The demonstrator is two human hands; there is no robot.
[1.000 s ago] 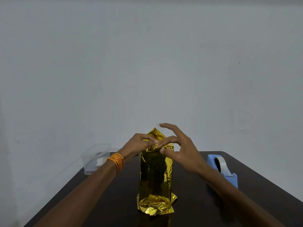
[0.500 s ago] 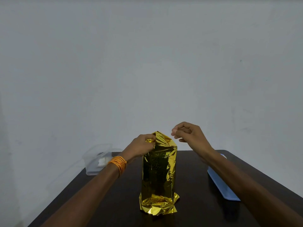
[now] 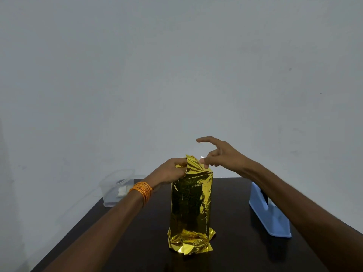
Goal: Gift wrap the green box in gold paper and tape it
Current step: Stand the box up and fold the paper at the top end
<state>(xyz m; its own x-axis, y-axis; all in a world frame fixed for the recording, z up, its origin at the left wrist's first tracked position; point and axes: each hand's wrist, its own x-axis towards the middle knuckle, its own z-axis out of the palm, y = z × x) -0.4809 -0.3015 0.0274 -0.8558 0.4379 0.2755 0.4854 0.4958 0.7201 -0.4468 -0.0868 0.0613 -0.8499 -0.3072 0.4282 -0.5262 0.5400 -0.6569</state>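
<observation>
The left hand [image 3: 170, 171] is gripping the top of the upright gold-foil-wrapped box [image 3: 191, 203] on the dark desk [image 3: 233, 222], the right hand [image 3: 222, 156] is pinching a clear tape scrap [image 3: 202, 157] beside it, and a clear plastic tub [image 3: 115, 183] is holding something white [image 3: 122, 190].

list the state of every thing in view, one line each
box, upright, gold-wrapped, top flaps standing up, bottom end crumpled
left hand, grips the top folds
right hand, thumb and finger pinched together beside the box top; what they hold is too small to tell
dispenser, upright at right, untouched, partly behind the right arm
tub, at far left, something white inside
</observation>
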